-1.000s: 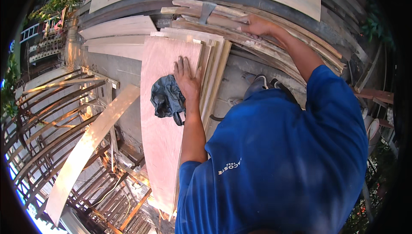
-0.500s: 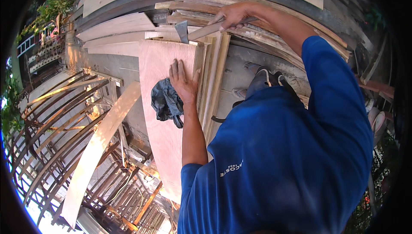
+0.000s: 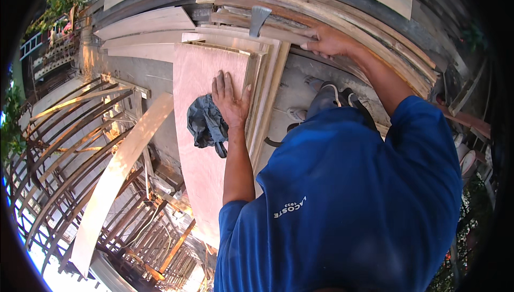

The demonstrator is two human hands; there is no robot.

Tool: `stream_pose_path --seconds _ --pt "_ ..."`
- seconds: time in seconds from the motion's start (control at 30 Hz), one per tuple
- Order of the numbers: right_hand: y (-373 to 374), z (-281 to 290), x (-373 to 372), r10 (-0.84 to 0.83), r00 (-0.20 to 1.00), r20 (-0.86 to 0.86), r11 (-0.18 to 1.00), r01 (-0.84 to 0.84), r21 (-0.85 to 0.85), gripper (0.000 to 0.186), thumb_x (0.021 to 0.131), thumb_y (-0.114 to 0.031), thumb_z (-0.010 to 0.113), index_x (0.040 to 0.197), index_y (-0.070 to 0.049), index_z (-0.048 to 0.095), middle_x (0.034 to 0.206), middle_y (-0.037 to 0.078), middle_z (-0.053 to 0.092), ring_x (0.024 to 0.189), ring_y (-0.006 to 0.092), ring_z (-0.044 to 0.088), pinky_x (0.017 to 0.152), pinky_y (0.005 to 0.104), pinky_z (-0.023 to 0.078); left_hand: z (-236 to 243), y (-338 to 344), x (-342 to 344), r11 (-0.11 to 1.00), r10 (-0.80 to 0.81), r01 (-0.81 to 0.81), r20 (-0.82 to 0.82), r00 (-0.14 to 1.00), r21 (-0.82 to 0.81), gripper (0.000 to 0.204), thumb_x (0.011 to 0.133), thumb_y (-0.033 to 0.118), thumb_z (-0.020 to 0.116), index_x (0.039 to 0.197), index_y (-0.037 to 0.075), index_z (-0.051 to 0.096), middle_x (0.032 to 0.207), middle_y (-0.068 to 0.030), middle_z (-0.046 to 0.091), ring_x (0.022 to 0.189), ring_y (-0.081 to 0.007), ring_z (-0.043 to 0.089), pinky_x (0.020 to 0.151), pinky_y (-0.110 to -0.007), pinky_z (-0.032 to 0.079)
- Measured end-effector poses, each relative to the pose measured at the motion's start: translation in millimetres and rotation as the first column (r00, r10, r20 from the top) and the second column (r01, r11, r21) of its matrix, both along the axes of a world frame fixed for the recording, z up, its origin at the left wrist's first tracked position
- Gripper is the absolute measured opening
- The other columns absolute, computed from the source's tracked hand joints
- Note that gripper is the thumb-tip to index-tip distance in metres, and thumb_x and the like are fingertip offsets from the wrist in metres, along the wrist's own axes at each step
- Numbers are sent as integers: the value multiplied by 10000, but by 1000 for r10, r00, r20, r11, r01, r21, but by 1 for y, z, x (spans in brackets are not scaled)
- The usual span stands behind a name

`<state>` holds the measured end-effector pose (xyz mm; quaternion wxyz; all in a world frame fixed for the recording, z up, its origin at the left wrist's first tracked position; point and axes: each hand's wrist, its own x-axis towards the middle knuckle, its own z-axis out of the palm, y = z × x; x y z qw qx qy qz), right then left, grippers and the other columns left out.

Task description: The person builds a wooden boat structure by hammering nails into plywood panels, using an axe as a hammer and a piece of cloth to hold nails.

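My right hand (image 3: pixel 331 42) grips the wooden handle of a hatchet (image 3: pixel 260 21), whose flared metal blade stands beyond the far end of a pinkish plywood panel (image 3: pixel 198 66), apart from it. My left hand (image 3: pixel 231 102) lies on the panel with fingers stretched, holding nothing. Beside it, a crumpled dark bag or cloth (image 3: pixel 205 123) rests on the same panel. The panel tops a stack of boards (image 3: pixel 273 72) whose edges show along its right side.
Long wooden planks (image 3: pixel 375 40) are stacked at the far side, curving rightward. A loose light board (image 3: pixel 120 177) leans at the left, over slatted wooden frames (image 3: pixel 59 147). My feet (image 3: pixel 316 91) stand on the concrete floor right of the stack.
My right hand has drawn the hatchet up and to the right, away from the panel's far end. My left hand has stayed on the panel.
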<state>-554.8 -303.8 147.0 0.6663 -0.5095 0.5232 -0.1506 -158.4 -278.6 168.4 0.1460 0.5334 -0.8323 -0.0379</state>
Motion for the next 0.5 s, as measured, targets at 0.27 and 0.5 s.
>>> stream_pose_path --seconds 0.27,0.5 --pt "-21 26 4 133 991 -24 991 -133 -9 595 1029 -250 646 1601 -209 484 682 5 571 503 98 546 465 289 465 -2 -1 1 1000 -25 25 -2 1000 -13 744 895 376 799 1504 42 533 1583 -215 484 1449 -479 411 1191 -575 336" --pt "-57 -1 16 -305 937 169 925 334 -183 645 1009 -236 656 1618 -178 451 661 29 581 452 120 513 436 306 434 1 0 0 1000 -15 15 -5 1000 -11 735 904 379 787 1504 41 531 1586 -212 480 1446 -474 417 1193 -576 335"
